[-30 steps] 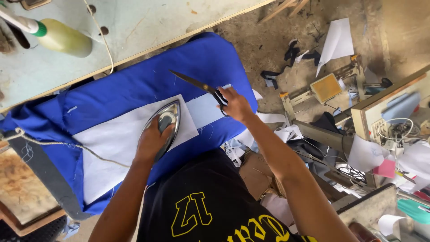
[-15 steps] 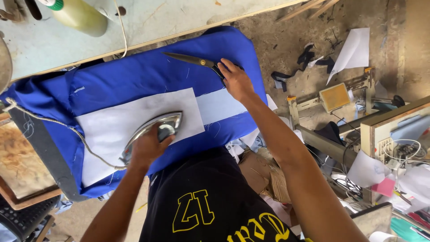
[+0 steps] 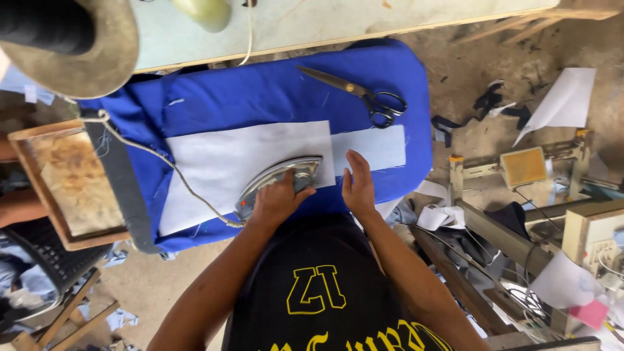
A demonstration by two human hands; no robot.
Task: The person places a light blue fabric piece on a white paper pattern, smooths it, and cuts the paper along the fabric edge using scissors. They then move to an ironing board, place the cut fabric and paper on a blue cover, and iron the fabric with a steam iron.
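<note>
Head view: left hand clenched on iron, long axis running left-right; right hand released, flat on white cloth just right of the iron's tip.

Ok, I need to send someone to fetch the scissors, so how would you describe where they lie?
Find the blue padded board beside the pale worktable. The scissors lie on its blue cloth near the far corner, beyond the white fabric strip under the right hand. They are the only dark metal tool with looped black handles; the iron is under the left hand.
</note>
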